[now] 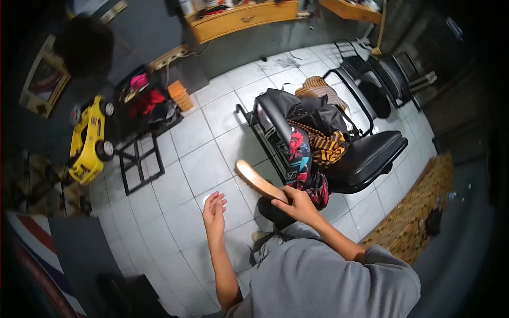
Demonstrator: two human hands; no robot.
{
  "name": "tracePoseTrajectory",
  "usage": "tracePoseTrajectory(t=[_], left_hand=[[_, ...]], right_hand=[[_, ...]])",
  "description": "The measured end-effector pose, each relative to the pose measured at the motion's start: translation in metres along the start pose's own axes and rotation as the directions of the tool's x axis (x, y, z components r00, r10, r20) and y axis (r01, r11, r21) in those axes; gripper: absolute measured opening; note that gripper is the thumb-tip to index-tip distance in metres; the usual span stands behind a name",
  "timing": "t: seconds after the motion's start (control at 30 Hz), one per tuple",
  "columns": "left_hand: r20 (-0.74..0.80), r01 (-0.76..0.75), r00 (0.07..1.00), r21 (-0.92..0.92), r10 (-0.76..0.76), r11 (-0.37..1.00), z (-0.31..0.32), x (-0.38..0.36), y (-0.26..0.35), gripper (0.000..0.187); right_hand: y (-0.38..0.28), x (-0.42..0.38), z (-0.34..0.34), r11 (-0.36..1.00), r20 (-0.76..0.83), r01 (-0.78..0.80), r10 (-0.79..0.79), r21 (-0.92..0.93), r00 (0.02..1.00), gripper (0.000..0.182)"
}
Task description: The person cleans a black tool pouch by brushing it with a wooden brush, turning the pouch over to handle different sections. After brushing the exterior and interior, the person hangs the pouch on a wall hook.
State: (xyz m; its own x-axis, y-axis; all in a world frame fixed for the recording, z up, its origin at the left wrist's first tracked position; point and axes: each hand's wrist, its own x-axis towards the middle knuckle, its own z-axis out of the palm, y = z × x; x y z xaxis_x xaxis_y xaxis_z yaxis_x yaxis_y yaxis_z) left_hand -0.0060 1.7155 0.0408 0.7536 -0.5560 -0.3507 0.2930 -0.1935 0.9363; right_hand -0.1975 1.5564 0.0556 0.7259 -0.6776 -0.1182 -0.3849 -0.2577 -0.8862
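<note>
Seen from the head camera, the person's right hand [298,204] was clenched around one end of a wooden brush [260,182] just below the centre of the frame. The brush's long axis ran diagonally, from the gripped end at lower right up to a rounded free end pointing toward the upper left. Its pale flat back faced the camera; whether bristles lay beneath could not be told.

The left hand [214,213] hung just left of the brush, apart from it, fingers loosely spread and holding nothing, above the white tiled floor [196,159].

Immediately right of the brush stood a black chair [366,156] heaped with bags and clothing [310,132], among them a black bag, a red-and-black patterned piece and an orange-striped cloth. The hand's knuckles sat close to the lowest of that pile.

At centre left of the frame a yellow toy car [90,140] stood tilted against the wall, with a black metal rack [140,159] beside it. A wooden shelf [241,18] ran along the top edge. A patterned brown rug [419,212] lay at right. The person's grey shirt [328,281] filled the bottom centre
</note>
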Motion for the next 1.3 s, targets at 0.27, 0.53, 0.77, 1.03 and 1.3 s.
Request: tracePoseTrajectory(t=[0.27, 0.53, 0.77, 1.03, 1.3], left_hand=[[0.287, -0.069, 0.958, 0.294, -0.020, 0.953, 0.115, 0.120, 0.042, 0.031], [0.669, -0.252, 0.742, 0.335, -0.041, 0.908, 0.253, 0.207, 0.066, 0.028], [0.918, -0.583, 0.385, 0.321, -0.093, 0.747, 0.365, 0.244, 0.051, 0.039], [0.994, -0.887, 0.057, 0.009, 0.092, 0.462, 0.448, 0.270, -0.001, 0.067], [0.998, -0.803, -0.001, 0.040, -0.068, 0.595, 0.465, 0.305, -0.002, 0.025]], right_hand=[[0.031, 0.117, -0.036, 0.961, -0.281, -0.163, 0.224, 0.223, 0.933, 0.040], [0.067, 0.148, -0.094, 0.713, -0.503, -0.037, 0.530, 0.700, 0.683, 0.036], [0.090, 0.150, -0.096, 0.521, -0.532, 0.127, 0.783, 0.844, 0.324, 0.021], [0.077, 0.182, -0.089, 0.533, -0.557, 0.295, 0.830, 0.793, -0.004, 0.017], [0.058, 0.201, -0.090, 0.501, -0.487, 0.250, 0.865, 0.828, -0.121, 0.021]])
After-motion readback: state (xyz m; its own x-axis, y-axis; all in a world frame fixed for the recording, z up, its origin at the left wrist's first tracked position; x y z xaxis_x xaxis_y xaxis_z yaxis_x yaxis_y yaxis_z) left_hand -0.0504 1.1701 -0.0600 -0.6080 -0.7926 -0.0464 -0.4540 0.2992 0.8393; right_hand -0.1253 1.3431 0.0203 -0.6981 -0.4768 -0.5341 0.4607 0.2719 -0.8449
